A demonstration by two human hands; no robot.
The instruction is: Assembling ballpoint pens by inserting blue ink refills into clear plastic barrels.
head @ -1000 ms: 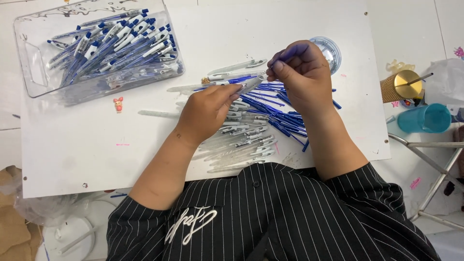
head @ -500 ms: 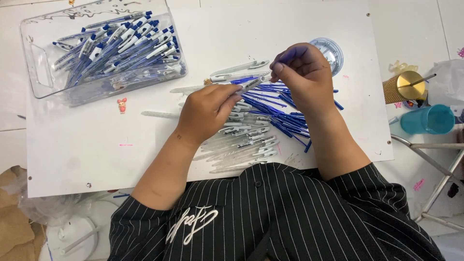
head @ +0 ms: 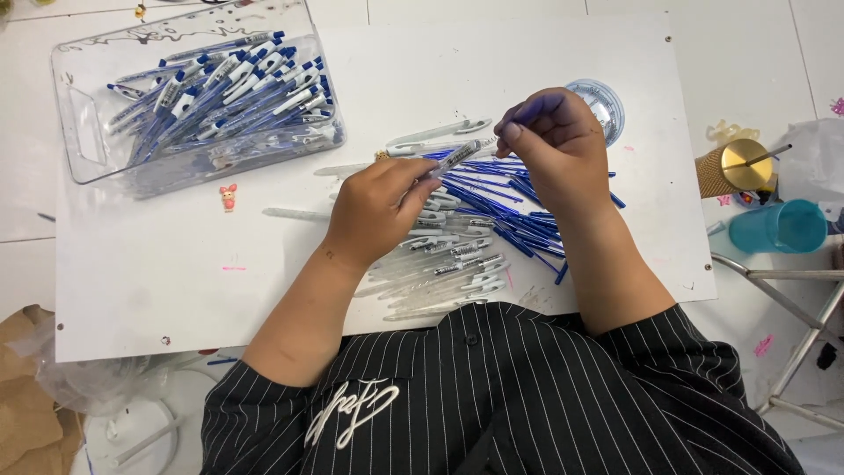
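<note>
- Head view: your left hand [head: 380, 204] pinches a clear pen barrel [head: 459, 158] above the white table [head: 158, 290], tilted up toward your right hand [head: 556, 145], so the open end faces it.
- Your right hand's fingertips are pressed together at that end; what they pinch, you cannot tell.
- Loose barrels [head: 448, 273] and blue refills [head: 501, 207] lie directly beneath, within easy reach.
- Finished pens fill the clear bin [head: 88, 132] far left, apart from the loose parts.

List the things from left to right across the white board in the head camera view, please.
Clear bin of assembled pens → small pink figure → left hand → clear pen barrel → right hand → teal cup.
</note>
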